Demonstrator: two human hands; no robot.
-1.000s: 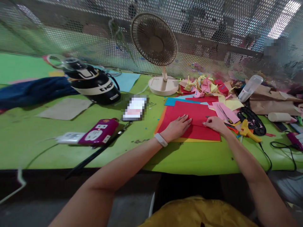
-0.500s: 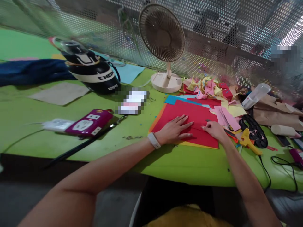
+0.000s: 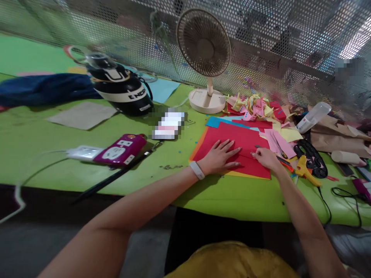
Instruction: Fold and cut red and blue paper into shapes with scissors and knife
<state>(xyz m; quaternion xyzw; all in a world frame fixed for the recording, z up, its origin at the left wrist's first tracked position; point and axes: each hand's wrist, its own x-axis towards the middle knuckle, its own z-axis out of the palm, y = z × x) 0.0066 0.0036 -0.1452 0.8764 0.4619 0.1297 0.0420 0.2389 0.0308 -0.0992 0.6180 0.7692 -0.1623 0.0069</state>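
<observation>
A red sheet of paper (image 3: 228, 133) lies on the table over orange, yellow and blue sheets, whose edges stick out. My left hand (image 3: 222, 156) rests flat on the red sheet, fingers spread and stretched out, with a pale band around the wrist. At the sheet's right side my right hand (image 3: 266, 157) is closed in a pinch. A small dark tip (image 3: 257, 146) shows above its fingers; what the hand holds is mostly hidden. From my left fingers towards my right hand runs a faint line across the red paper.
Scissors (image 3: 278, 143), a yellow glue gun (image 3: 305, 173) and a black curved object (image 3: 313, 158) lie right of the paper. Behind are paper scraps (image 3: 257, 106), a clear bottle (image 3: 314, 117) and a fan (image 3: 204, 46). A phone (image 3: 169, 125), purple power strip (image 3: 121, 150) and black jug (image 3: 123, 90) stand left.
The view has shifted slightly, so most things appear a little further right. Both hands stay on the red sheet in nearly the same places, the left flat and the right pinched.
</observation>
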